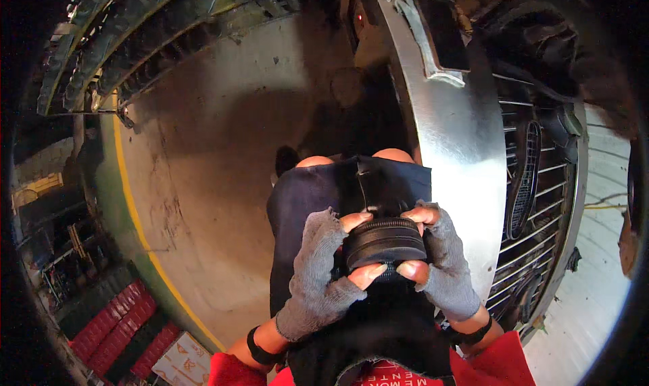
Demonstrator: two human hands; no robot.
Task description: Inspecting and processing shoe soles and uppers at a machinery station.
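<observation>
A black round rubber-looking part (385, 243) with ribbed, toothed rims is held between both hands above my lap. My left hand (318, 271), in a grey fingerless glove, grips its left side, with fingertips at the far rim and the thumb at the near one. On the other side my right hand (447, 268), gloved the same way, pinches the part with its thumb close to the left thumb. The underside of the part is hidden. Beneath it lies a dark apron (304, 190) spread over my thighs.
At my right runs a shiny metal worktop (466, 163) bearing a dark flat device (443, 31) on a pale cloth. Beyond it, a barred rack (541, 217) holds a long black gridded piece (524, 183). Shelves of dark parts (155, 41) stand far left, red crates (111, 328) near left.
</observation>
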